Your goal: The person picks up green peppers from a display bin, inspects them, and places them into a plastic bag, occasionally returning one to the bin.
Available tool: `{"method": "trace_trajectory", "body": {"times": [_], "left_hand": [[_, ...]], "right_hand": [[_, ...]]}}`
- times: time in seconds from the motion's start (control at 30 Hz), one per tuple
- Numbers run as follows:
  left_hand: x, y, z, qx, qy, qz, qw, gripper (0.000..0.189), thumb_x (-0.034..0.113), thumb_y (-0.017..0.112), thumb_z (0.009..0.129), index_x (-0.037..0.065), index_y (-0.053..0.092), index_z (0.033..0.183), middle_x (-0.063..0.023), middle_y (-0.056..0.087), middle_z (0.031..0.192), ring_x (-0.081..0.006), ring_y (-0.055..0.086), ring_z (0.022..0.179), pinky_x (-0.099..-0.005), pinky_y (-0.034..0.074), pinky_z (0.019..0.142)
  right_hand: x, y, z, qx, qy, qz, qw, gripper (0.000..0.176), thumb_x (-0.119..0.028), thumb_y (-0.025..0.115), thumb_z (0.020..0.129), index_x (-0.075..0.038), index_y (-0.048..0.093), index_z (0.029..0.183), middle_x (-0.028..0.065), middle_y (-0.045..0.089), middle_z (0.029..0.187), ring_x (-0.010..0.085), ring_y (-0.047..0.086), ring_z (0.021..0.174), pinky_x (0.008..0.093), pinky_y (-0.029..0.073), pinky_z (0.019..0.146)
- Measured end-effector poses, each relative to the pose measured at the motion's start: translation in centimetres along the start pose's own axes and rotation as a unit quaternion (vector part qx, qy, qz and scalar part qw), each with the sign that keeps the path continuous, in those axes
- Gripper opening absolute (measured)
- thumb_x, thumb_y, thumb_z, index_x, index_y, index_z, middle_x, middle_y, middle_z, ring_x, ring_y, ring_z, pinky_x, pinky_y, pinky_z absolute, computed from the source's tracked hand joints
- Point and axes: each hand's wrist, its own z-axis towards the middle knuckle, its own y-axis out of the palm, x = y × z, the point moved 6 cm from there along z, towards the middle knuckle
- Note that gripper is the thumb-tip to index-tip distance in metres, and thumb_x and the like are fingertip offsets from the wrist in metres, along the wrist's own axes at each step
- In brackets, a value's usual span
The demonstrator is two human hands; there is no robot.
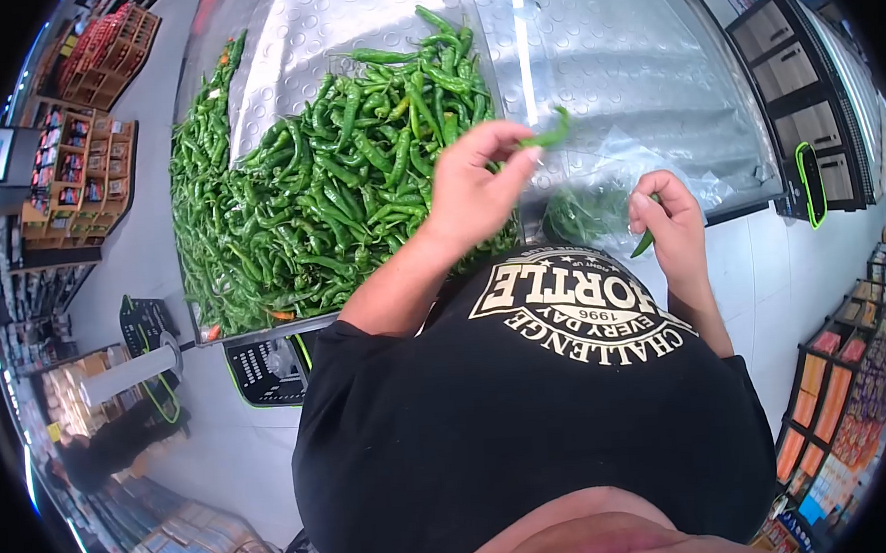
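Green and slim, the pepper (553,134) is pinched between the thumb and fingertips of the left hand (479,189). The other fingers are curled loosely behind the pinch. The pepper juts out past the fingertips toward the right hand (673,222). Its long axis runs roughly across the view, with the free end tipped a little up and away from the body.

Between the two hands, just below the pepper, hangs a clear plastic bag (613,167) with more green showing through its film. From the pinch the bag lies to the right and slightly lower, nearer the chest. The gap between pepper and bag is small, but they look apart, not touching.

The right hand is closed in a loose fist around a second pepper (646,242), whose end pokes out under the palm. It also appears to hold the bag's edge (the film is too sheer to be sure where the mouth is).

The left hand is the nearer one to the pile (299,214), which lies to its left and beyond it in a dimpled metal tray (642,56). The right hand is beside the bag and well clear of the pile.
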Motion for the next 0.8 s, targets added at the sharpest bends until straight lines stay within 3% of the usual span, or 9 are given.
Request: {"method": "trace_trajectory", "body": {"times": [0.13,0.27,0.33,0.4,0.47,0.57,0.63,0.73,0.8], "left_hand": [[1.6,-5.8,2.8,0.141,0.067,0.195,0.968,0.017,0.009,0.071,0.086,0.003,0.068,0.102,-0.0057,0.070,0.087,-0.0112,0.065,0.076,-0.0262,0.053,0.069],[1.9,-10.4,5.2,0.224,0.069,0.376,0.896,0.023,0.017,0.072,0.085,0.003,0.067,0.102,-0.0100,0.072,0.089,-0.0223,0.069,0.075,-0.0347,0.054,0.073],[1.1,-11.4,5.6,0.215,0.013,0.377,0.901,0.028,0.021,0.071,0.085,0.004,0.067,0.107,-0.0110,0.070,0.100,-0.0269,0.067,0.090,-0.0387,0.052,0.084],[2.3,-10.1,5.4,0.215,0.132,0.537,0.805,0.031,0.022,0.070,0.085,0.004,0.066,0.110,-0.0128,0.066,0.112,-0.0295,0.061,0.107,-0.0410,0.046,0.094],[2.8,-8.6,4.7,0.219,0.168,0.551,0.787,0.031,0.019,0.072,0.084,0.005,0.067,0.111,-0.0138,0.062,0.120,-0.0311,0.054,0.116,-0.0424,0.042,0.098],[3.9,-4.3,3.1,0.100,0.241,0.412,0.873,0.027,0.012,0.074,0.079,0.004,0.068,0.104,-0.0122,0.067,0.105,-0.0310,0.061,0.103,-0.0415,0.048,0.091],[4.2,-0.4,1.4,-0.066,0.170,0.318,0.930,0.023,0.010,0.074,0.082,0.004,0.070,0.103,-0.0116,0.070,0.096,-0.0256,0.068,0.089,-0.0340,0.054,0.080],[4.3,3.5,-1.0,-0.206,0.196,0.252,0.925,0.018,0.010,0.072,0.083,0.002,0.070,0.099,-0.0134,0.069,0.088,-0.0289,0.068,0.077,-0.0352,0.055,0.069],[3.8,4.2,-1.5,-0.200,0.177,0.223,0.938,0.018,0.009,0.072,0.082,0.002,0.070,0.099,-0.0142,0.068,0.085,-0.0314,0.067,0.077,-0.0372,0.054,0.067]], "right_hand": [[-0.2,0.2,0.1,-0.009,0.010,-0.015,1.000,0.006,-0.008,0.061,0.092,-0.005,0.057,0.090,-0.0007,0.058,0.079,0.0051,0.050,0.068,0.0204,0.041,0.063],[-0.4,0.7,0.3,-0.020,0.009,-0.016,1.000,0.006,-0.007,0.061,0.092,-0.005,0.056,0.089,-0.0002,0.058,0.079,0.0055,0.051,0.068,0.0207,0.041,0.063],[-0.3,0.8,0.4,-0.020,0.002,-0.020,1.000,0.006,-0.008,0.061,0.092,-0.004,0.057,0.090,0.0003,0.059,0.080,0.0057,0.051,0.069,0.0208,0.041,0.063],[0.0,0.5,0.4,-0.015,0.012,-0.010,1.000,0.009,-0.009,0.059,0.093,-0.002,0.063,0.098,0.0005,0.059,0.080,0.0057,0.051,0.069,0.0203,0.041,0.062],[-0.3,0.6,0.3,-0.010,0.035,-0.003,0.999,0.014,-0.009,0.058,0.094,-0.001,0.065,0.103,0.0007,0.060,0.081,0.0055,0.051,0.068,0.0199,0.041,0.062],[-0.7,1.3,0.1,-0.029,0.084,-0.017,0.996,0.023,-0.009,0.058,0.094,-0.001,0.066,0.113,0.0005,0.062,0.083,0.0048,0.050,0.068,0.0191,0.041,0.062],[-0.6,2.3,-0.2,-0.078,0.127,-0.054,0.987,0.028,-0.009,0.058,0.095,0.000,0.065,0.120,0.0003,0.066,0.090,0.0043,0.053,0.073,0.0196,0.044,0.066],[-1.0,4.1,-0.2,-0.124,0.053,-0.080,0.988,0.028,-0.007,0.058,0.095,0.001,0.064,0.121,0.0014,0.067,0.097,0.0055,0.057,0.080,0.0211,0.047,0.072],[-1.4,4.6,-0.2,-0.137,0.044,-0.091,0.985,0.027,-0.006,0.058,0.095,0.003,0.064,0.120,0.0031,0.068,0.103,0.0070,0.059,0.085,0.0227,0.049,0.077]]}}
